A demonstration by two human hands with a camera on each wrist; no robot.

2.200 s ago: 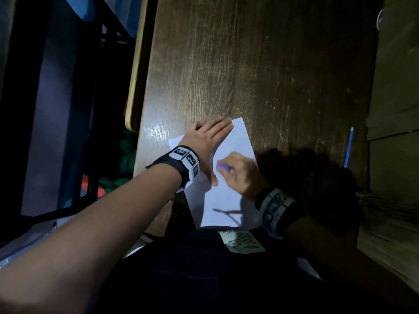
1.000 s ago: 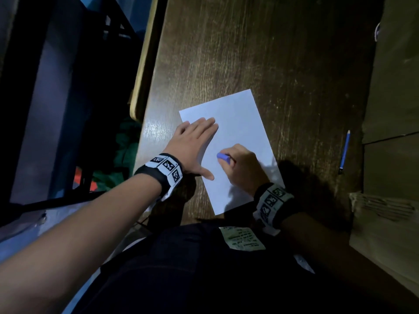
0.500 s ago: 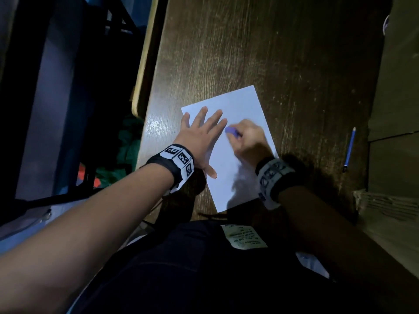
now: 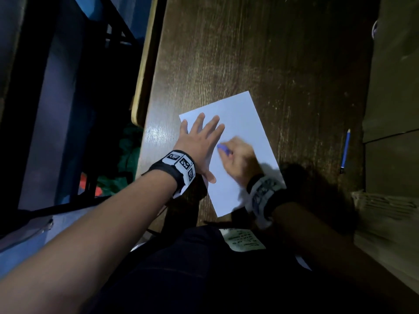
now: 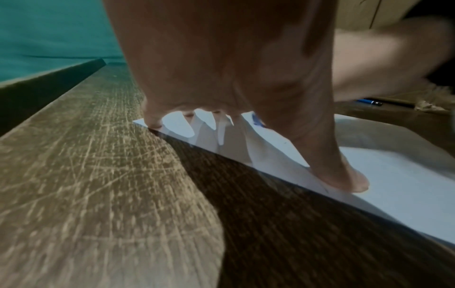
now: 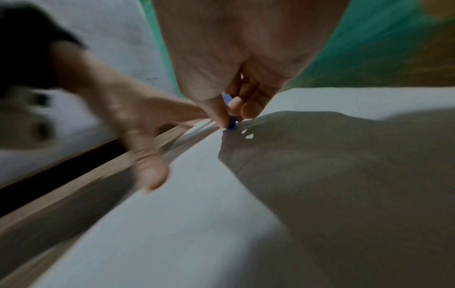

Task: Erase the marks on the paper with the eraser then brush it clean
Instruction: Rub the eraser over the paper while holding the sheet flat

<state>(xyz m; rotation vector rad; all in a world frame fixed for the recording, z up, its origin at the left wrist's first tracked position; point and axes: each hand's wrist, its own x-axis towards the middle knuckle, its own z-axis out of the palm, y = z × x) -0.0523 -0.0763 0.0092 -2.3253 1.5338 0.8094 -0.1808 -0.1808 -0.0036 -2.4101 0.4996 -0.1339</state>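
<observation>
A white sheet of paper (image 4: 242, 123) lies tilted on the dark wooden desk (image 4: 260, 53). My left hand (image 4: 201, 141) presses flat on the sheet's left side with fingers spread; its thumb (image 5: 344, 175) and fingertips bear on the paper (image 5: 393, 185). My right hand (image 4: 238, 159) pinches a small blue eraser (image 4: 223, 149) against the sheet near the left hand's index finger. In the right wrist view the eraser (image 6: 231, 121) shows between thumb and fingers, its tip on the paper (image 6: 184, 214). That hand is blurred. No marks are legible on the sheet.
A blue pen (image 4: 345, 150) lies on the desk to the right of the sheet. A lighter wooden panel (image 4: 394, 87) borders the desk on the right. The desk's left edge (image 4: 145, 87) drops off to dark floor. A small printed slip (image 4: 242, 241) rests on my lap.
The right hand with the eraser has slid back down the sheet toward me, from the upper middle to beside the left palm. The left hand stays pressed on the paper.
</observation>
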